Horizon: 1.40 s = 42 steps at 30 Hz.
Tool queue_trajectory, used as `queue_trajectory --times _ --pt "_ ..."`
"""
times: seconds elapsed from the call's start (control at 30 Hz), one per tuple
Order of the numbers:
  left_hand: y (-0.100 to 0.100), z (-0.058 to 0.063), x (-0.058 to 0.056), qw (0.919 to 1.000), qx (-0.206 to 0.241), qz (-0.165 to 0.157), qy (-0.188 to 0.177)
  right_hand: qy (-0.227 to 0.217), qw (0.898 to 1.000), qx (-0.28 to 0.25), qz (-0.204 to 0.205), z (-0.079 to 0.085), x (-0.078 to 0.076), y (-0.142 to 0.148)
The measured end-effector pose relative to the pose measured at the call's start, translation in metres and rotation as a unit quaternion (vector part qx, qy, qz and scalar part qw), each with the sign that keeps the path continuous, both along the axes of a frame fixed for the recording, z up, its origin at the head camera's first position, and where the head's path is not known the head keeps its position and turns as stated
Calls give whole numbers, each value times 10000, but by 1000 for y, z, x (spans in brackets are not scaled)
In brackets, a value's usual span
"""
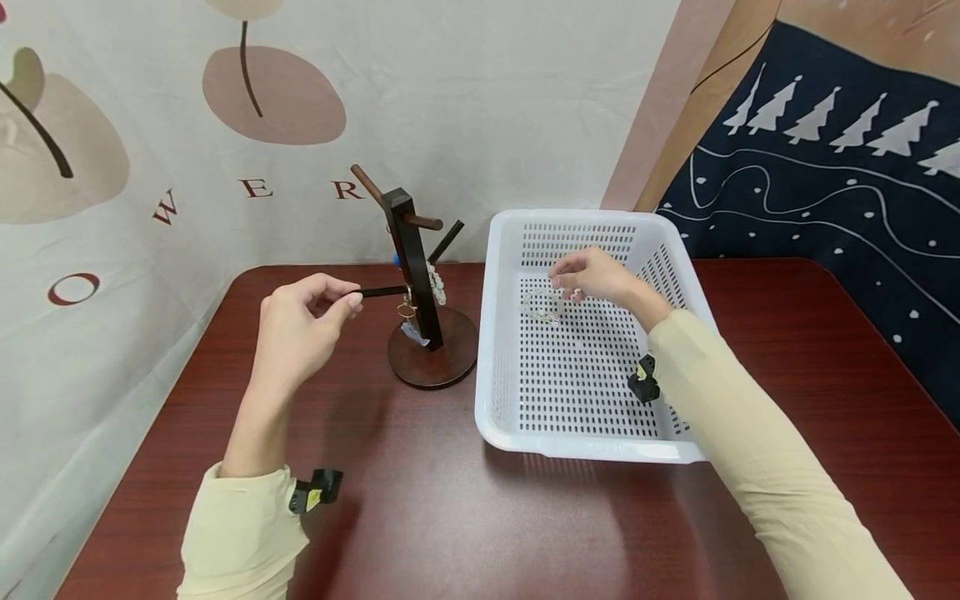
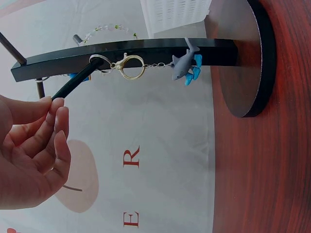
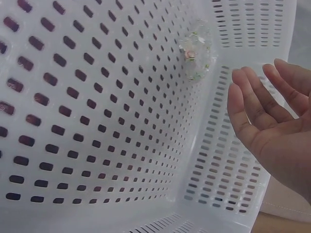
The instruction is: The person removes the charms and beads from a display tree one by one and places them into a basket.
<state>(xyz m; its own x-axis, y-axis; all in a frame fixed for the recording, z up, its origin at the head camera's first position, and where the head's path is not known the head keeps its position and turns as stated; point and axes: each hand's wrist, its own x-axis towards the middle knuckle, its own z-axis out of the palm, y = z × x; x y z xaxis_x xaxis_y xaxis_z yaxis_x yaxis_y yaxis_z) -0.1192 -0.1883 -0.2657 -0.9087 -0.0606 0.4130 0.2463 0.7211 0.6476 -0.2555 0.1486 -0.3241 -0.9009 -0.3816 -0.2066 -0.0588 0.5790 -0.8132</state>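
Observation:
My left hand (image 1: pixel 302 327) pinches the tip of a dark peg (image 1: pixel 381 292) on a wooden jewelry stand (image 1: pixel 416 267). From that peg, in the left wrist view, hangs a keychain (image 2: pixel 131 67) with a gold clasp and a grey shark charm (image 2: pixel 182 66). A beaded bracelet (image 1: pixel 437 285) hangs on the stand's far side. Over the white basket (image 1: pixel 498 375) hovers my right hand (image 1: pixel 596 277), fingers loosely bent and holding nothing. Beside its fingertips, a clear beaded bracelet (image 3: pixel 195 52) lies on the basket floor, apart from the hand in the right wrist view.
The stand's round base (image 1: pixel 432 367) stands on the reddish-brown table (image 1: pixel 420 500), close to the basket's left side. Other pegs (image 1: pixel 367 182) stick out from the post at several heights. A printed cloth (image 1: pixel 450 108) hangs behind the table.

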Motion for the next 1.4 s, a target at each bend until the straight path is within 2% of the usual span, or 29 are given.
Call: queue_trajectory --times 0.43,0.83,1.13,1.4 --pt "0 1 0 10000 54 2 -46 85 9995 -291 103 14 5 -7" --pt "0 1 0 10000 34 -9 -37 390 9958 -456 697 31 11 -23" --pt "-1 1 0 10000 0 -10 -40 643 9869 -648 1329 50 22 -44" --pt "0 1 -1 10000 39 -41 -70 461 9814 -850 1657 55 27 -63"
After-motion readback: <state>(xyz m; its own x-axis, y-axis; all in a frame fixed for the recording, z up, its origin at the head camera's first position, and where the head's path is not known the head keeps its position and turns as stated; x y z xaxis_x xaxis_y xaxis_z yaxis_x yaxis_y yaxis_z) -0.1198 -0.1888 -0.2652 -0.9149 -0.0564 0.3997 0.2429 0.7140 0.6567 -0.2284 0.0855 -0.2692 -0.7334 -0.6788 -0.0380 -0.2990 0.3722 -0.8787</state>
